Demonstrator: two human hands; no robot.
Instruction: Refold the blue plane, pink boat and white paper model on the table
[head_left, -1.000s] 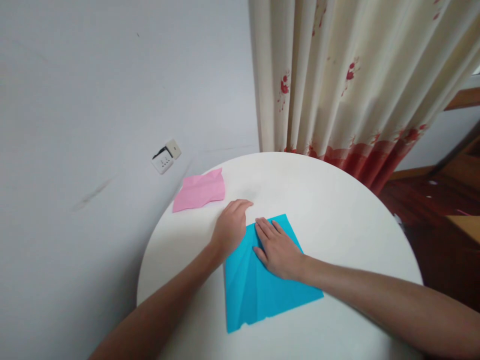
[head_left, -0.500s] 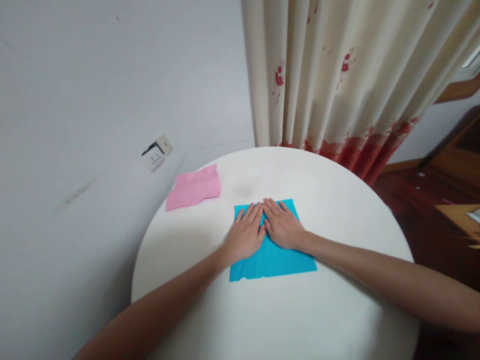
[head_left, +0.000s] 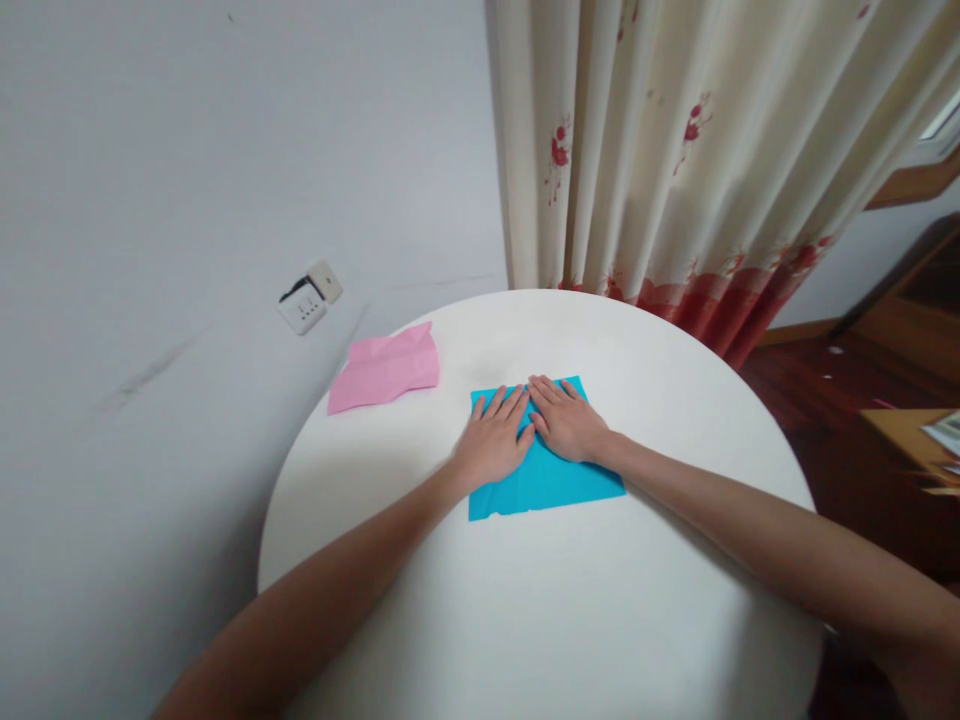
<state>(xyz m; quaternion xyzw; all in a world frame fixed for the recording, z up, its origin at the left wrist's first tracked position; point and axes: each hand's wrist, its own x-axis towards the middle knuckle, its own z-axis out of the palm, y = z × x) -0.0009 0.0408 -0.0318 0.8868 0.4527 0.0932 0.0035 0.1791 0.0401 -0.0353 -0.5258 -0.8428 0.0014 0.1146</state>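
A blue sheet (head_left: 547, 485), paper or thin cloth with faint creases, lies flat on the round white table (head_left: 420, 620). My left hand (head_left: 491, 440) rests flat on the left part of the sheet, fingers stretched out. Flat on its upper right part lies my right hand (head_left: 564, 422), fingers extended. The two hands slant toward each other near the far edge, and parts of the sheet under them are hidden. Farther off to the left is a creased pink sheet (head_left: 386, 370) at the table's edge; neither hand touches it.
A white wall (head_left: 187, 180) with a socket (head_left: 304, 307) borders the table on the left. Behind it hangs a cream curtain (head_left: 630, 150) with red flowers. On the right are a dark red floor (head_left: 795, 390) and a wooden surface (head_left: 900, 430) holding papers.
Both hands and the blue sheet have moved farther up the table, away from me. The hands stay flat on the sheet. The pink sheet keeps its place on the table.
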